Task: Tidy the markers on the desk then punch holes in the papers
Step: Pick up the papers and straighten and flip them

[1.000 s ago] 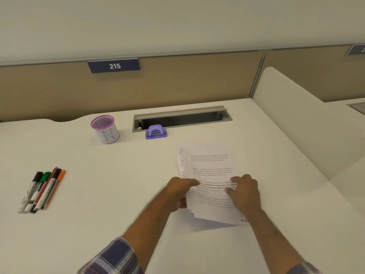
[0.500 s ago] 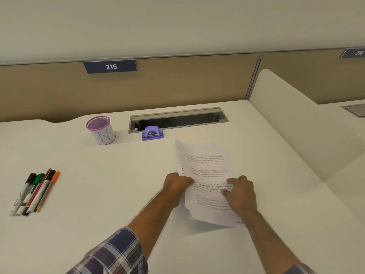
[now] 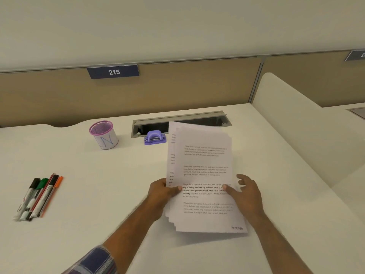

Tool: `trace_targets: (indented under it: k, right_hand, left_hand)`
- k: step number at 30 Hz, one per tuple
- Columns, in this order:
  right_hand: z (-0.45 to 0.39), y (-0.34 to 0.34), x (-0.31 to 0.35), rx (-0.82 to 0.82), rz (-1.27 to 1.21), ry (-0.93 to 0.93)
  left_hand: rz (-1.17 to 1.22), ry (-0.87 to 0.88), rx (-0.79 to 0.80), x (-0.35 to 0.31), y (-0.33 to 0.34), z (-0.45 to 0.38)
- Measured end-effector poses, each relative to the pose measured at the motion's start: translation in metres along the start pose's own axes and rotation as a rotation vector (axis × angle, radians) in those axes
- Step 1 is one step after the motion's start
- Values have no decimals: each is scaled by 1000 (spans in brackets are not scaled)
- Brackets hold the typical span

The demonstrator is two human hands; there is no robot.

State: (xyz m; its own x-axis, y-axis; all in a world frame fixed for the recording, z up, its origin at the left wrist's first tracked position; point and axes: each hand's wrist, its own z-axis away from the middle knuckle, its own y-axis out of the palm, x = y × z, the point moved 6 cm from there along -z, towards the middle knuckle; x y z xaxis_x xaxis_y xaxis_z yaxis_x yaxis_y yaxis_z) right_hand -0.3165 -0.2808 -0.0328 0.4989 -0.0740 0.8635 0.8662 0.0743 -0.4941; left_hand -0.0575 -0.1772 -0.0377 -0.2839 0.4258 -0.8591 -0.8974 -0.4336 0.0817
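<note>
A stack of printed papers [image 3: 203, 161] is lifted off the white desk [image 3: 98, 194], tilted up toward me. My left hand [image 3: 162, 192] grips its left edge, thumb on top. My right hand [image 3: 245, 192] is at the right edge, thumb on the sheet and fingers spread behind. Several markers [image 3: 38, 196] lie side by side at the desk's left. A pink mesh pen cup [image 3: 103, 135] stands at the back. A purple hole punch [image 3: 155, 137] sits just left of the papers' top corner.
A grey cable slot [image 3: 197, 117] runs along the desk's back, partly behind the papers. A tan partition with a "215" label [image 3: 113, 71] closes the back. A white divider panel [image 3: 300, 123] borders the right side.
Both hands raised the paper stack off the desk and tilted it upright; the sheets now fan slightly. My right hand shifted from pressing on top to the right edge.
</note>
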Motion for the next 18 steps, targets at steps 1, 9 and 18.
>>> trace_targets:
  k: [1,9,18]
  right_hand:
    - [0,0,6,49,-103,55]
    - [8,27,72,605,-605,89]
    - [14,22,140,472,-566,-167]
  left_hand:
    - [18,12,29,-3,-6,3]
    - [-5,116,200,-33,-31,27]
    - [-101,410,143,-108,-50,54]
